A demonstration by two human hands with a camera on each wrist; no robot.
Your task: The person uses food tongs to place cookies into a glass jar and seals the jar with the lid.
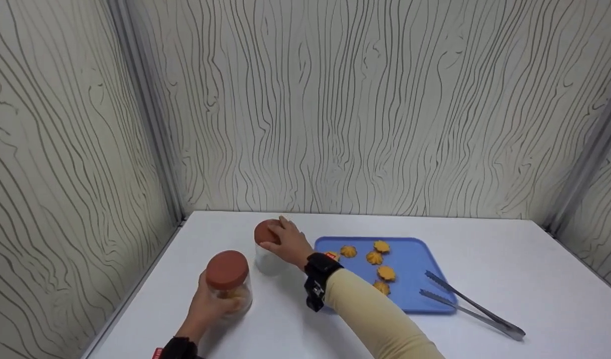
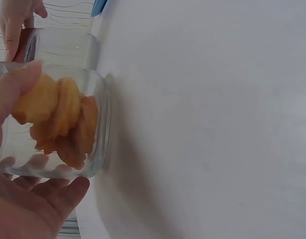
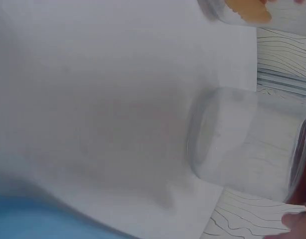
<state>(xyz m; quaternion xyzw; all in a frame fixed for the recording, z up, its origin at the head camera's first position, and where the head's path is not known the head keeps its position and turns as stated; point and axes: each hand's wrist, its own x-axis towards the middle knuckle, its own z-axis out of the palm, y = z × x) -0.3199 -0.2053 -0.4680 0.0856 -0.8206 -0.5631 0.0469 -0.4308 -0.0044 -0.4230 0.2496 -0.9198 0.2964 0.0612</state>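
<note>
My left hand grips a clear glass jar with a reddish-brown lid. Thumb and fingers wrap its sides, and several golden cookies lie inside, seen through the glass in the left wrist view. Farther back, my right hand holds a second jar's reddish-brown lid from above, its fingers around the rim. That glass jar looks empty in the right wrist view and stands upright on the white table, the lid on its mouth. Most of the right hand lies outside the right wrist view.
A blue tray right of the jars bears several flower-shaped cookies; my right forearm crosses its front left corner. Metal tongs lie spread over the tray's right edge onto the white table. Patterned panels wall the back and sides.
</note>
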